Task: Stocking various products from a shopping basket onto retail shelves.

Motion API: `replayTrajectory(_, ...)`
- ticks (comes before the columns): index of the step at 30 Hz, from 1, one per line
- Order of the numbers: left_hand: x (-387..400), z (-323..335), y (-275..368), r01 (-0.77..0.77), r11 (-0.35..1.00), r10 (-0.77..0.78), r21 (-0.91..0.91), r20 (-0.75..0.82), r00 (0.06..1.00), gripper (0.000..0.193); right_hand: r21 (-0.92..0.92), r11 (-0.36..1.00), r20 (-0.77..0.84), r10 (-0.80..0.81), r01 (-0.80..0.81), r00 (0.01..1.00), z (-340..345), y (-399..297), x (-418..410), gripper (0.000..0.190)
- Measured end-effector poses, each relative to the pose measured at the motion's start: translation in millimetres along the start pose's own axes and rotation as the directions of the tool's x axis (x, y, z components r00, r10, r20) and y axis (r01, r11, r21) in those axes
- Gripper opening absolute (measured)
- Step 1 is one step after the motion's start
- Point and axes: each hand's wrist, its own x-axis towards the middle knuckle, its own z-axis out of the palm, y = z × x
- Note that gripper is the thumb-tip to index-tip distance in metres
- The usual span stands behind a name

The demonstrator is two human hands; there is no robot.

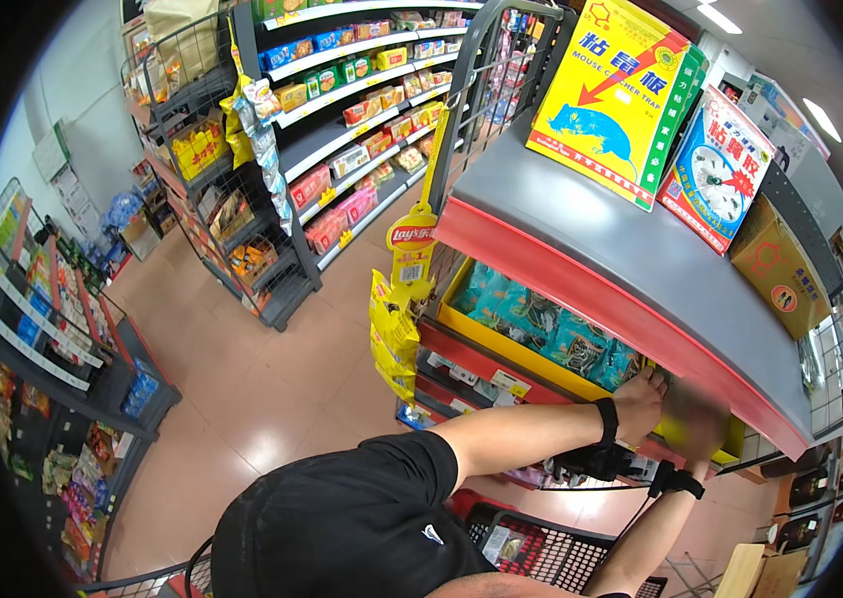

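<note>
My left hand (640,406) reaches into a shallow yellow display box (518,361) under the top shelf. Its fingers curl at the right end of rows of teal plastic packets (578,340). Beside it, my right hand (694,422) is over the box's right end, and a blur covers it. What either hand holds, if anything, is hidden. Both wrists wear black bands. On the grey top shelf (586,232) above stand a yellow mouse glue trap pack (601,112) and a fly glue pack (716,172).
A brown carton (784,269) stands right of the packs. Yellow chip bags (393,336) hang at the shelf's left end. Below me is a black and red perforated shopping basket (567,564) holding a clear packet. Across the tiled aisle (257,366), snack shelves (369,112) curve away.
</note>
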Motion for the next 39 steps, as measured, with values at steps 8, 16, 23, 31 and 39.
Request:
replayTrajectory(8,-6,-3,0,0.03,0.999,-0.026,0.038,-0.097,0.995,0.067,-0.08,0.996,-0.012,-0.033,0.032,0.999,13,18,7,0.038)
replayTrajectory(16,-7,-15,5,0.014,0.998,-0.012,0.064,-0.031,0.999,0.068,-0.218,0.975,-0.146,0.02,-0.052,0.989,17,29,6,0.05)
replayTrajectory(23,-3,-11,3,0.011,1.0,-0.011,0.027,-0.03,0.999,0.067,-0.214,0.956,-0.131,0.173,-0.199,0.976,5,-3,-2,0.077)
replayTrajectory(31,-5,-12,4,0.015,1.0,-0.014,0.021,-0.045,0.999,0.066,-0.197,0.951,-0.158,0.21,-0.239,0.965,-1,-18,-11,0.063)
replayTrajectory(39,-6,-10,4,0.016,1.0,-0.015,0.025,-0.059,0.998,0.064,0.014,1.0,-0.404,-0.016,0.024,0.914,7,-23,-23,0.054)
